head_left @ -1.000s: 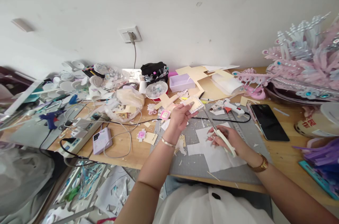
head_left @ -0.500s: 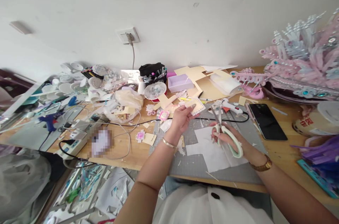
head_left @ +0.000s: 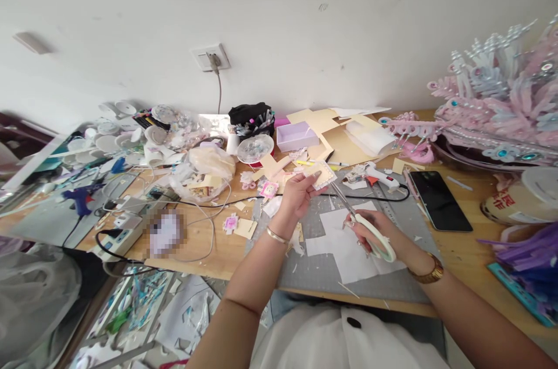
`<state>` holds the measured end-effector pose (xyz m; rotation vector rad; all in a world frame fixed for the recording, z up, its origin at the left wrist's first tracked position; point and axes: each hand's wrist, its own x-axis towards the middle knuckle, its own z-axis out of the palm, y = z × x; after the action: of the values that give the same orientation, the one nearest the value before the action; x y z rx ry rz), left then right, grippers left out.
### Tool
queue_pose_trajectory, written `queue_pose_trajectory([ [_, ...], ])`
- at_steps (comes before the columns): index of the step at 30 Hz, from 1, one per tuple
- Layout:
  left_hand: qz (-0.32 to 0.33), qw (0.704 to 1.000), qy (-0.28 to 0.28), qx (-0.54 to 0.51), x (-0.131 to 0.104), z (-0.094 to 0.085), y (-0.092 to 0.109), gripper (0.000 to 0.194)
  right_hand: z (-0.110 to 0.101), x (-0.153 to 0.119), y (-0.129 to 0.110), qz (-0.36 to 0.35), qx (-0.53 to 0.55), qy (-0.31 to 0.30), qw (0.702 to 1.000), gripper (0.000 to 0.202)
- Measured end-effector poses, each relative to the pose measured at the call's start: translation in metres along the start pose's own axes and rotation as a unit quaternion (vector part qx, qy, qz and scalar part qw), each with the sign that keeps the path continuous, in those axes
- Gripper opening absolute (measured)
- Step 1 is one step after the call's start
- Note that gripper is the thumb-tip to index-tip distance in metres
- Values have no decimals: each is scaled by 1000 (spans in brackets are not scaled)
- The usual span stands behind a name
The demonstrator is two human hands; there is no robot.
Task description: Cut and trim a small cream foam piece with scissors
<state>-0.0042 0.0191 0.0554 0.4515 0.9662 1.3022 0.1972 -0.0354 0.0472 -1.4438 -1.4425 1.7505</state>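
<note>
My left hand pinches a small cream card piece with a scalloped white edge, raised above the mat. A pair of scissors with pale green-white handles is in my right hand, fingers through the loops. Its blades point up and left, their tips at the card's lower right edge. Whether the tips touch the card I cannot tell. Below the hands, white paper lies on a grey cutting mat strewn with scraps.
A white hot glue gun and a black phone lie to the right. Pink beaded headpieces stand at the far right. Behind sits a lilac box. Leftward are a power strip, cables and a blue glue gun.
The scissors have tilted left, and their tips have come to the card's edge. Their blades look closer together. My left hand with the card has hardly moved.
</note>
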Motion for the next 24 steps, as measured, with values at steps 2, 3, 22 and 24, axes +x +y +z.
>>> queue_pose_trajectory([
  [2,-2,1000,0,-1,0,-1,1,37,-1,0,0,-6,-15,5,1000,43],
  [3,-3,1000,0,1,0,-1,1,37,-1,0,0,-9,-20,7,1000,42],
  [22,-26,1000,4,7,-2,1,0,30,1,1,4,-2,-25,11,1000,44],
  [24,-33,999,9,5,-2,1,0,27,1,0,3,-8,-29,10,999,43],
])
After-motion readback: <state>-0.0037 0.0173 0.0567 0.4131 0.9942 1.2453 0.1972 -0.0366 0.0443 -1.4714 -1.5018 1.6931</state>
